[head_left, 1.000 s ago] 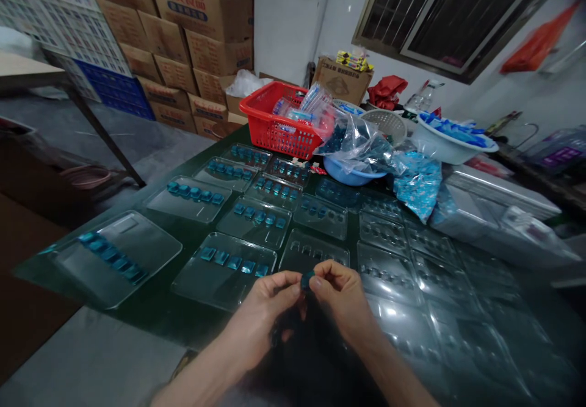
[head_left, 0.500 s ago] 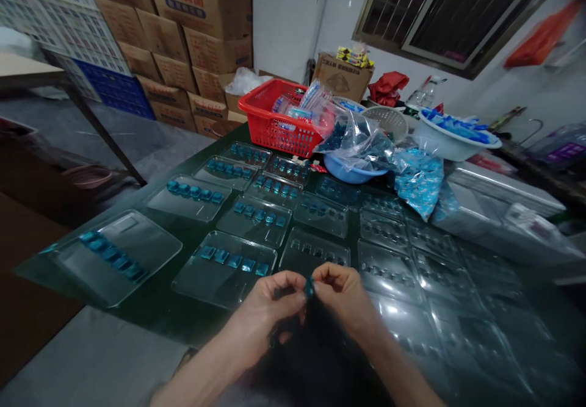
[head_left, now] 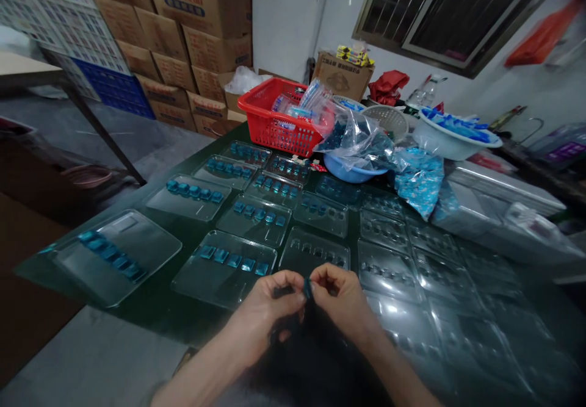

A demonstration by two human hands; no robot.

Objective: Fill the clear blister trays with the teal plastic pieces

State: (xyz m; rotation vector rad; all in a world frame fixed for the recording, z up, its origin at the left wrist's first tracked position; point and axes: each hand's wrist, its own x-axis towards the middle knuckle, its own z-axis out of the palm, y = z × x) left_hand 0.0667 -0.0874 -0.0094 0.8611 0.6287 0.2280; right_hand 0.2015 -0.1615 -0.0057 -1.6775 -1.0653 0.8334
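Your forearms (head_left: 206, 355) get cut off at the bottom edge. Past those, your left hand (head_left: 265, 309) and right hand (head_left: 342, 297) both have thumb and fingers pinched nearly closed on one small teal piece (head_left: 307, 288) between them. Mostly covered, tbh: just a narrow, dark sliver shows, shape's hard to tell. Behind, your hands overlap a clear tray (head_left: 315, 237). Way back, a plastic bag (head_left: 354, 141) half hides a blue bowl (head_left: 350, 176).
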